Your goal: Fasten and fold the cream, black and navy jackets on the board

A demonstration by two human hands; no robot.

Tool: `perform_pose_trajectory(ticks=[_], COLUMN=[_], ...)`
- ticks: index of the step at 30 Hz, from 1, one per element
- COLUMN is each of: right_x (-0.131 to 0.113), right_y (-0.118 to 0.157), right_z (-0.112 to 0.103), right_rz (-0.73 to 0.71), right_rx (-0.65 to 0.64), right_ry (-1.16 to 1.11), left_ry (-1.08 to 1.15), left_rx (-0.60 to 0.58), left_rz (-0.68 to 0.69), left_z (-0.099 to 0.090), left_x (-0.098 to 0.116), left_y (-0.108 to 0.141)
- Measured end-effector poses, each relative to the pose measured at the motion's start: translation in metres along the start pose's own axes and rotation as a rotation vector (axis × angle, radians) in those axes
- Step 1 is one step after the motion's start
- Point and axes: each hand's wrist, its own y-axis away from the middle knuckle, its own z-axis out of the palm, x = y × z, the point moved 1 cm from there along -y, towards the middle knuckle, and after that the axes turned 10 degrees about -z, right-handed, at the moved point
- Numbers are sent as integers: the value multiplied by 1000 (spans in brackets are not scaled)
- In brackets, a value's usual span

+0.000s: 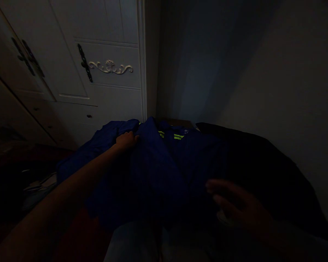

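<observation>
A dark blue jacket (155, 167) with yellow-green stripes lies spread out in front of me. My left hand (126, 140) reaches over its left part, close to the upper edge. The fingers there look closed on the fabric. Lower down on the other side, my right hand (235, 203) is a little blurred, its fingers stretched forward and apart over the jacket's right side. Nothing shows in its grasp. Dim light hides most folds in the cloth.
A white wardrobe (112, 98) with dark handles stands behind on the left, beside a pale wall (276, 91). A large black cushion-like shape (262, 171) rests at the right. Red fabric (82, 236) shows below left, and dim clutter (41, 182) lies farther left.
</observation>
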Motion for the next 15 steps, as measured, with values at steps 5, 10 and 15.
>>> perform_pose_trajectory(ticks=[5,10,15], right_x=[-29,-15,19], right_y=[-163,-304,-364], right_z=[-47,-49,-30], right_rz=[-269,-30,60], right_rx=[57,-73,-187], right_ry=[229,753,888], left_ry=[106,229,304], left_rx=[69,66,-12], left_rz=[24,31,9], left_z=[-12,-8,-1], left_x=[20,43,60], left_y=[-18,-60,-101])
